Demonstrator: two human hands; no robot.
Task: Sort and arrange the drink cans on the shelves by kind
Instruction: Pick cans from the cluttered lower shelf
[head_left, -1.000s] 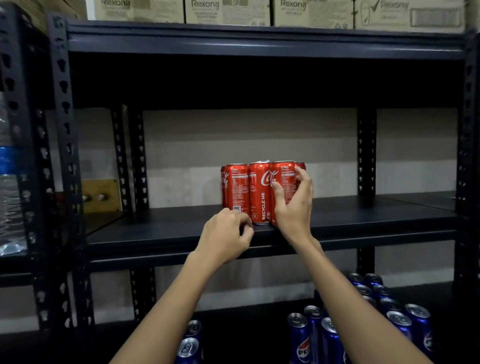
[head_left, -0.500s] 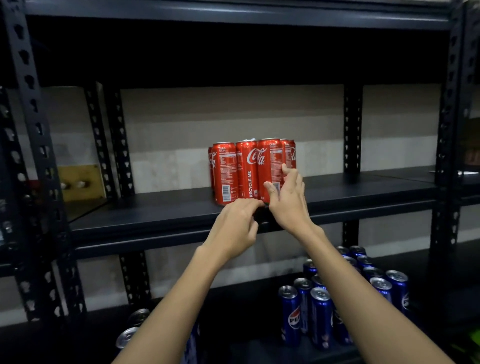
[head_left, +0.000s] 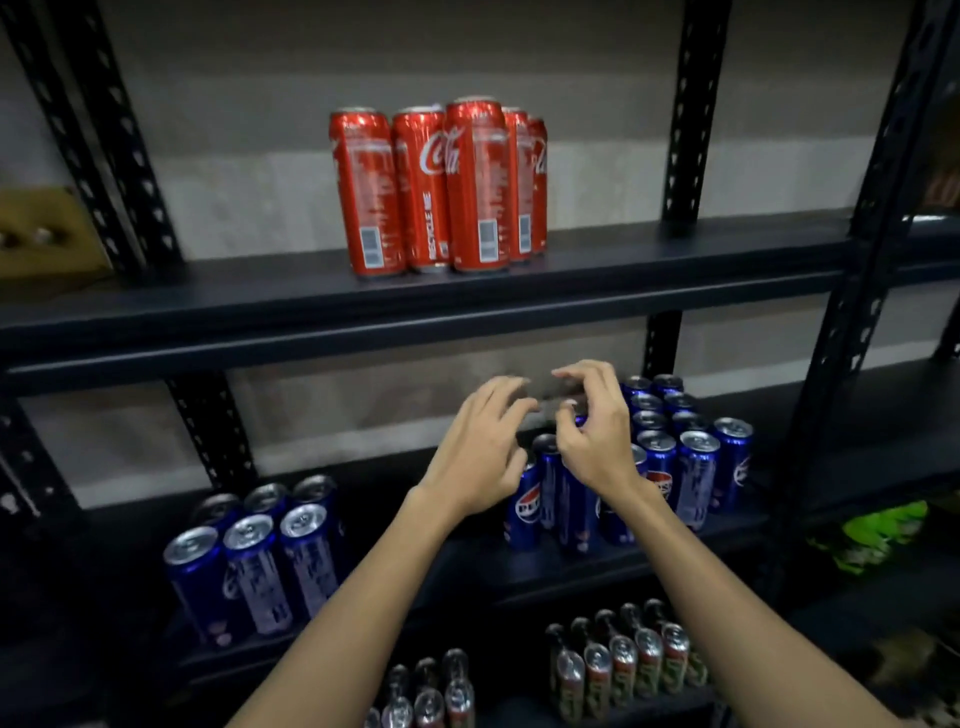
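Note:
Several red cola cans (head_left: 439, 187) stand tightly grouped on the upper dark shelf (head_left: 623, 291). One shelf lower, a large cluster of blue Pepsi cans (head_left: 680, 467) stands at the right and a smaller blue group (head_left: 254, 561) at the left. My left hand (head_left: 478, 457) and my right hand (head_left: 592, 431) hover side by side above the left end of the right blue cluster, fingers spread and loosely bent, holding nothing. They hide a few can tops there.
Dark cans with red and green labels (head_left: 623, 665) and several more small dark cans (head_left: 426, 696) stand on the bottom shelf. Black perforated uprights (head_left: 691, 104) frame the bays. A green packet (head_left: 878, 535) lies in the neighbouring bay at right.
Both hands left the red cans and dropped from the upper shelf to the blue cans below. The view tilted downward, revealing the lower shelves.

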